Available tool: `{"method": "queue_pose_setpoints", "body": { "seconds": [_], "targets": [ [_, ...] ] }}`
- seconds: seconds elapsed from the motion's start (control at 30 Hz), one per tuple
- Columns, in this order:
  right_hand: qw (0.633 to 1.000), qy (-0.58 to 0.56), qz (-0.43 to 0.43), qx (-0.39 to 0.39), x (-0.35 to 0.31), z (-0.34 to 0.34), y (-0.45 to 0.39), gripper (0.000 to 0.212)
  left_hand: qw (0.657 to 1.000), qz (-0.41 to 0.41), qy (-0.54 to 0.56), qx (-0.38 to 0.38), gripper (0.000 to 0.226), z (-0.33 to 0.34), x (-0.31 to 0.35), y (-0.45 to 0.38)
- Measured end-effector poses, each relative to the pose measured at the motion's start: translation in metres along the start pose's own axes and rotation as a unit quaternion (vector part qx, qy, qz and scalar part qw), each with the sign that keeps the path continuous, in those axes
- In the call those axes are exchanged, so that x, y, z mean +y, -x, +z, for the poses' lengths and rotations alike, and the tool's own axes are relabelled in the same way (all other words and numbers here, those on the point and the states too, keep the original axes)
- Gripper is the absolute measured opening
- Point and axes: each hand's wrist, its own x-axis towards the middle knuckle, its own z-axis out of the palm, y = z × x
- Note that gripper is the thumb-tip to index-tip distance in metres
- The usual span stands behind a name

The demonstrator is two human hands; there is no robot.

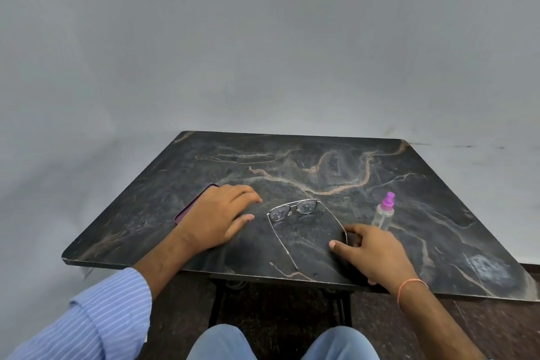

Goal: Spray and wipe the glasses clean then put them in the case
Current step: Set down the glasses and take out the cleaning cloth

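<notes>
Thin metal-framed glasses (293,209) lie on the dark marble table (321,161), lenses away from me and both temples unfolded toward me. My left hand (217,218) rests palm down with relaxed fingers on a maroon case (191,206), which it mostly covers. My right hand (371,251) rests on the table at the tip of the right temple, fingers loosely curled beside it. The thumb lies apart from the wire, and I see no pinch. A clear spray bottle (384,212) with a purple nozzle stands just behind my right hand.
The table's near edge (204,269) runs just under my forearms, with my knees below it. A pale smudge (485,267) marks the tabletop at the near right. A plain grey wall rises behind the table.
</notes>
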Motion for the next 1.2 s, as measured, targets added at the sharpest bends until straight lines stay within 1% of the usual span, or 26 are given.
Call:
{"method": "queue_pose_setpoints", "body": {
  "seconds": [0.07,0.1,0.17,0.2,0.23,0.3,0.33,0.4,0.43,0.5,0.57,0.7,0.87,0.97,1.0,1.13,1.2],
  "targets": [
    [0.998,0.034,-0.012,0.042,-0.003,0.000,0.002,0.069,0.991,-0.111,0.048,0.060,0.033,-0.009,-0.004,0.020],
    [0.997,0.035,-0.026,0.068,-0.008,-0.001,0.002,0.070,0.978,-0.174,0.070,0.091,0.033,-0.012,-0.006,0.032],
    [0.990,0.013,-0.082,0.115,-0.025,-0.005,0.001,0.061,0.945,-0.287,0.095,0.128,0.036,-0.011,-0.010,0.055],
    [0.984,0.005,-0.116,0.134,-0.037,-0.006,-0.001,0.054,0.930,-0.331,0.099,0.123,0.039,-0.009,-0.011,0.065],
    [0.978,-0.001,-0.148,0.147,-0.049,-0.006,-0.004,0.047,0.921,-0.364,0.099,0.102,0.043,-0.005,-0.012,0.074],
    [0.971,-0.009,-0.192,0.145,-0.078,-0.005,-0.010,0.035,0.909,-0.401,0.101,0.051,0.046,0.003,-0.011,0.085],
    [0.969,-0.008,-0.209,0.133,-0.093,-0.001,-0.014,0.030,0.904,-0.413,0.108,0.035,0.043,0.006,-0.011,0.087],
    [0.966,0.003,-0.240,0.099,-0.122,0.008,-0.024,0.023,0.898,-0.424,0.119,0.020,0.038,0.007,-0.011,0.087],
    [0.964,0.013,-0.254,0.079,-0.137,0.014,-0.030,0.023,0.898,-0.425,0.118,0.011,0.042,0.006,-0.011,0.087],
    [0.961,0.040,-0.272,0.040,-0.160,0.026,-0.041,0.023,0.903,-0.417,0.102,-0.012,0.057,0.006,-0.009,0.084],
    [0.956,0.084,-0.279,0.007,-0.181,0.040,-0.053,0.025,0.909,-0.408,0.087,-0.015,0.068,0.007,-0.008,0.084],
    [0.946,0.170,-0.271,-0.045,-0.211,0.070,-0.070,0.026,0.912,-0.404,0.071,-0.013,0.069,0.005,-0.008,0.085],
    [0.938,0.241,-0.239,-0.066,-0.230,0.094,-0.083,0.035,0.916,-0.398,0.058,-0.015,0.073,0.001,-0.008,0.088],
    [0.940,0.246,-0.224,-0.077,-0.237,0.098,-0.087,0.038,0.917,-0.394,0.059,-0.011,0.074,0.000,-0.008,0.089],
    [0.940,0.245,-0.223,-0.080,-0.240,0.099,-0.088,0.036,0.917,-0.394,0.059,-0.009,0.074,0.000,-0.008,0.089],
    [0.942,0.237,-0.222,-0.087,-0.248,0.102,-0.086,0.016,0.916,-0.398,0.061,-0.006,0.073,0.000,-0.010,0.090],
    [0.946,0.224,-0.219,-0.083,-0.247,0.102,-0.084,0.014,0.914,-0.400,0.061,-0.011,0.074,0.000,-0.010,0.090]
  ]
}}
